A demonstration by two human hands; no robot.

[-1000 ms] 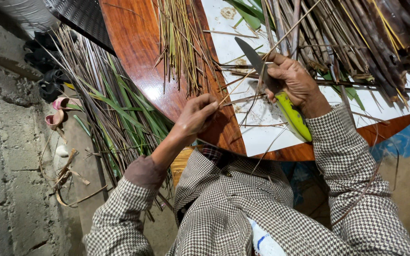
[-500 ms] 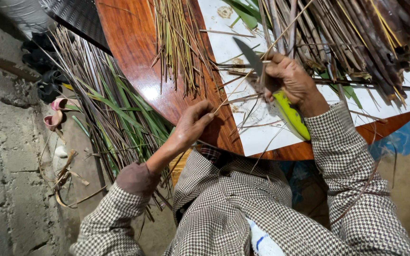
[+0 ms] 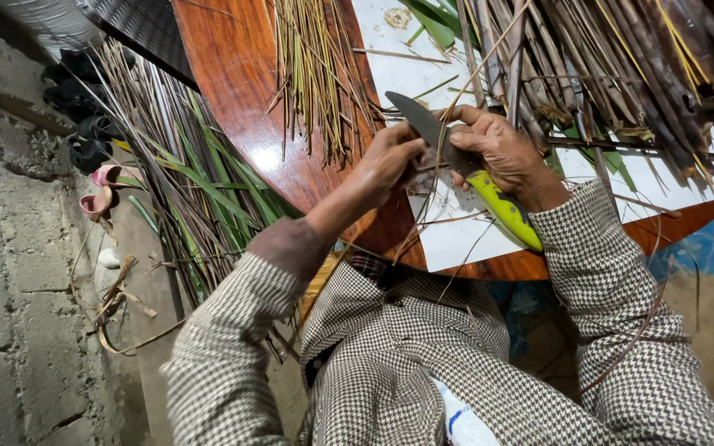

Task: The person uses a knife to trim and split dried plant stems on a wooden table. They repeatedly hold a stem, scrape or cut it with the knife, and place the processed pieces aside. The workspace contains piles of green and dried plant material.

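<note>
The right hand (image 3: 502, 153) hides the knife's (image 3: 456, 169) mid-handle; the dark stalks (image 3: 621, 66) run past the top edge.

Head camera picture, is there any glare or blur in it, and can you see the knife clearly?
Head view: a bright glare patch sits on the polished wooden table; the knife in the right hand is sharp, its blade partly crossed by thin stems; the left hand is in focus; the frame edges bend slightly.

A heap of green and dry leaves (image 3: 183, 190) is lying on the floor beside the round wooden surface (image 3: 237, 91). Dark stalks (image 3: 621, 74) are piling up across a white sheet (image 3: 456, 235). Pink sandals (image 3: 101, 188) are sitting near a grey block wall (image 3: 2, 248)
</note>
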